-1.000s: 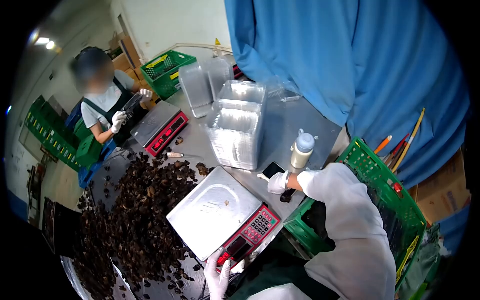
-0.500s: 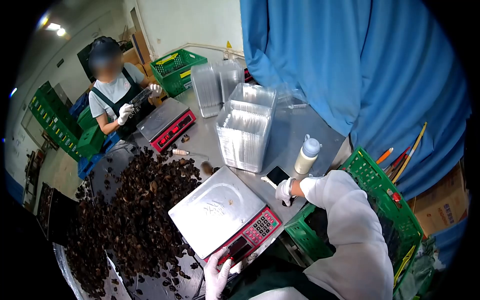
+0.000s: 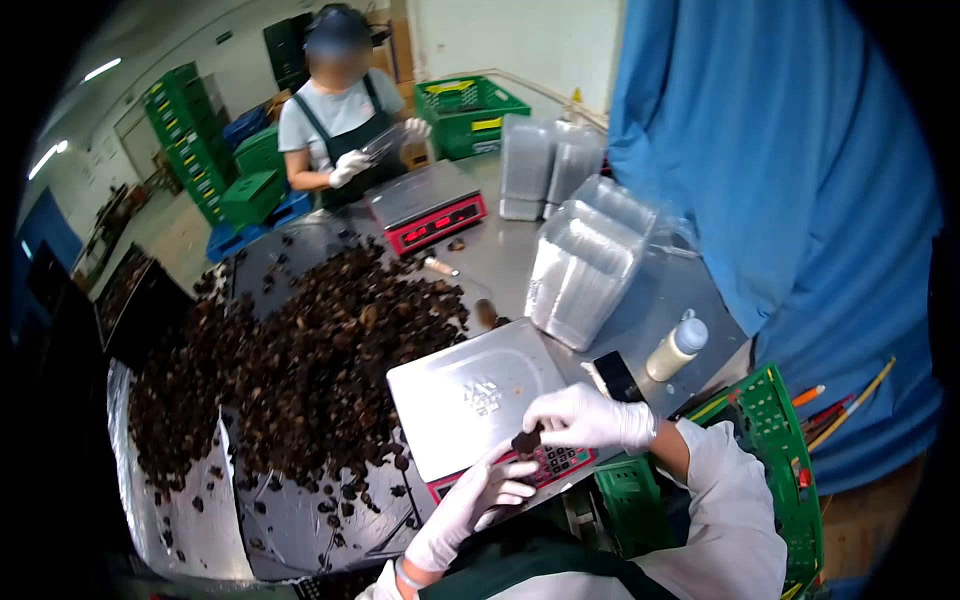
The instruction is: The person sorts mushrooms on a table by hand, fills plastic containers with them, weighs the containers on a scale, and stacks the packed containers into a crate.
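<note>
My right hand (image 3: 585, 415), in a white glove, pinches a small dark brown mushroom-like piece (image 3: 526, 441) above the keypad of a red scale (image 3: 465, 395) with a bare steel plate. Facing it, my gloved left hand (image 3: 470, 500) lies at the scale's front edge with its fingers apart. No object shows in that hand, though its underside is hidden. To the left, a wide heap of similar dark brown pieces (image 3: 310, 370) covers much of the metal table (image 3: 695, 300).
Behind my scale stand stacked clear plastic trays (image 3: 585, 265). A phone (image 3: 617, 376) and a bottle (image 3: 677, 347) are at the right, above a green crate (image 3: 790, 480). Across the table a co-worker (image 3: 345, 120) holds a clear tray beside a second scale (image 3: 430, 210).
My right hand has come from beside the phone to the scale's keypad and now pinches a dark piece. My left hand has opened at the scale's edge. The view has swung left.
</note>
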`<state>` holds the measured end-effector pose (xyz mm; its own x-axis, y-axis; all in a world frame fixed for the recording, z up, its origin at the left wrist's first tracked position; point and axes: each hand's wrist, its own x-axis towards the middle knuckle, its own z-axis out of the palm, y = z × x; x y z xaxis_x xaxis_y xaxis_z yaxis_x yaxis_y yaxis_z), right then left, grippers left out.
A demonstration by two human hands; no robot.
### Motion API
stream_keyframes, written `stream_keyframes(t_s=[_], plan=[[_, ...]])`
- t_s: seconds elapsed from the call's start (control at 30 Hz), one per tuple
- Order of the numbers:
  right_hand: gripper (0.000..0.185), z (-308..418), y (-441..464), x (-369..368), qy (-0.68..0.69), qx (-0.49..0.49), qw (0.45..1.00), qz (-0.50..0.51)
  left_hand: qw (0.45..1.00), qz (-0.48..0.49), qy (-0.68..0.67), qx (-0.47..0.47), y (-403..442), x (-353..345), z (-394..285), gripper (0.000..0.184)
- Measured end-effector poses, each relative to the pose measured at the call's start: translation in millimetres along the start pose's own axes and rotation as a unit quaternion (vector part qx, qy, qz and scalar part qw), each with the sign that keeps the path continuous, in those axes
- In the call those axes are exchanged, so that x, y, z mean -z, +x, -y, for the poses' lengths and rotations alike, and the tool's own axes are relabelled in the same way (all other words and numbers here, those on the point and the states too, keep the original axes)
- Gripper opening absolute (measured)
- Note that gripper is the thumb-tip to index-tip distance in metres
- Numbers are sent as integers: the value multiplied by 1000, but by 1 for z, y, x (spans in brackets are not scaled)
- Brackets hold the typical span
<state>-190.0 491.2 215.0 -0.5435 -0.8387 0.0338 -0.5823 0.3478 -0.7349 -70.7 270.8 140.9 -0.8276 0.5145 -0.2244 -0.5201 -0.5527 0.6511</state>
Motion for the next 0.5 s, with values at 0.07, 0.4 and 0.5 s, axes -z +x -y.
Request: stream_keyframes(t_s=[0.07,0.4,0.5], plan=[[28,22,3,-11,-15,79,997,7,993,57,-99,2,9,14,10,57],[55,-84,-4,104,-464,-136,798,-359,956,-164,120,-211,-9,8,3,58],[33,-126,-3,101,-454,-188,812,-316,936,-205,156,-239,-15,9,2,58]])
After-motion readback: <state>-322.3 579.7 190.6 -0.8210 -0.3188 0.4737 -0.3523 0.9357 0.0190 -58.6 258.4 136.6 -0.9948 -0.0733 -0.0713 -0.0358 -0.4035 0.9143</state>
